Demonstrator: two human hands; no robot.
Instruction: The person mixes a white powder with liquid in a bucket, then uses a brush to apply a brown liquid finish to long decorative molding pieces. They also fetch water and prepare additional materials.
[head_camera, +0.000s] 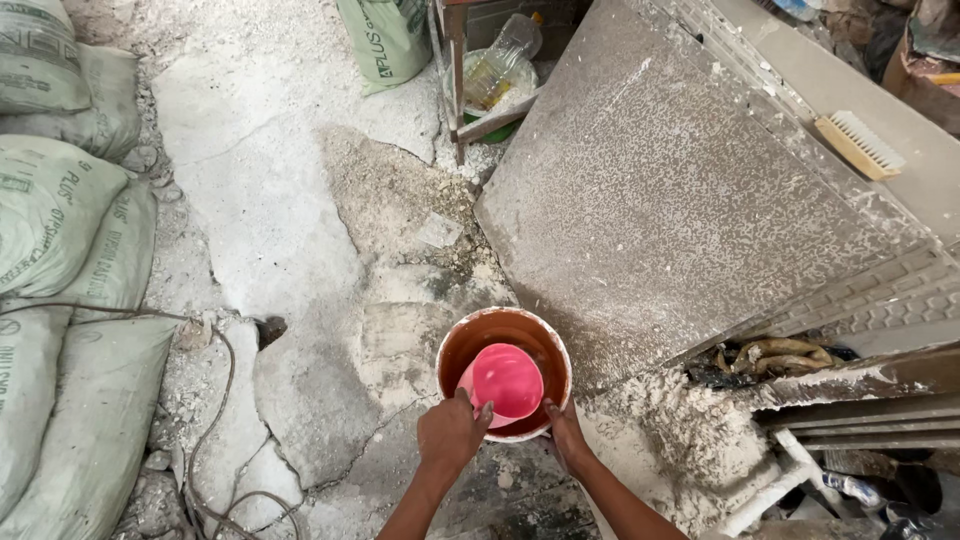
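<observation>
A round bucket (470, 340) with a brown inside and a pale, crusted rim stands on the rough floor. A pink plastic scoop (505, 380) lies inside it, bottom up. My left hand (451, 432) closes on the near rim of the bucket, next to the scoop's handle end. My right hand (567, 432) grips the rim on the near right side. Both forearms come up from the bottom edge of the view.
Stacked grey-green sacks (60, 260) line the left side. A large speckled slab (660, 190) leans at the right, with a wooden brush (860, 145) on the tile beyond it. A cable (215, 400) trails over the broken floor. A plastic bottle (500, 60) lies at the top.
</observation>
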